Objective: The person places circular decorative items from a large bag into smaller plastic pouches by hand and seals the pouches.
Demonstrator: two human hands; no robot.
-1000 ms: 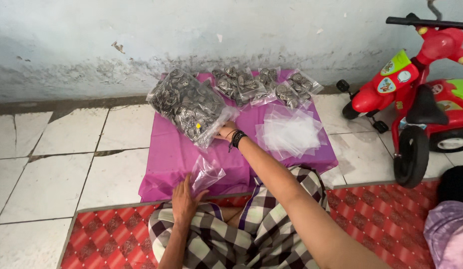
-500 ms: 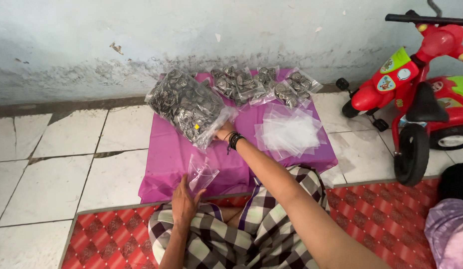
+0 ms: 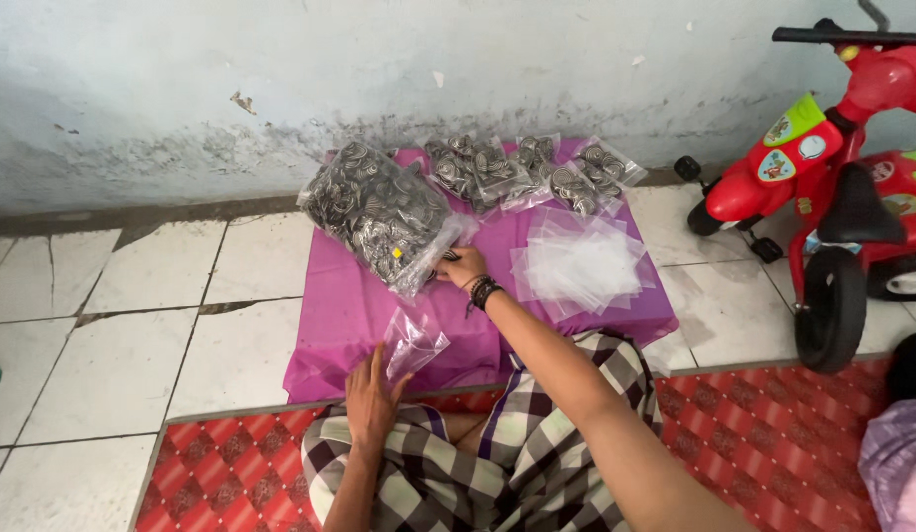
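Note:
A large clear bag of small dark round pieces [image 3: 379,209] lies on a magenta cloth [image 3: 344,305] spread on the floor. My right hand [image 3: 460,266] reaches into the bag's open mouth, fingers hidden inside; a dark bracelet sits on the wrist. My left hand [image 3: 371,399] rests near my knee and holds a small empty clear pouch [image 3: 410,345] by its lower edge. A stack of empty clear pouches [image 3: 581,268] lies to the right on the cloth. Several small filled pouches [image 3: 522,169] sit at the cloth's far edge by the wall.
A red ride-on toy trike [image 3: 832,187] stands at the right. A red patterned mat [image 3: 231,473] lies under my checked-cloth legs. Cracked white floor tiles [image 3: 113,325] spread to the left, and a stained wall [image 3: 379,69] runs behind.
My right hand has pushed a little further into the big bag's mouth. The left hand still holds the small pouch in the same place.

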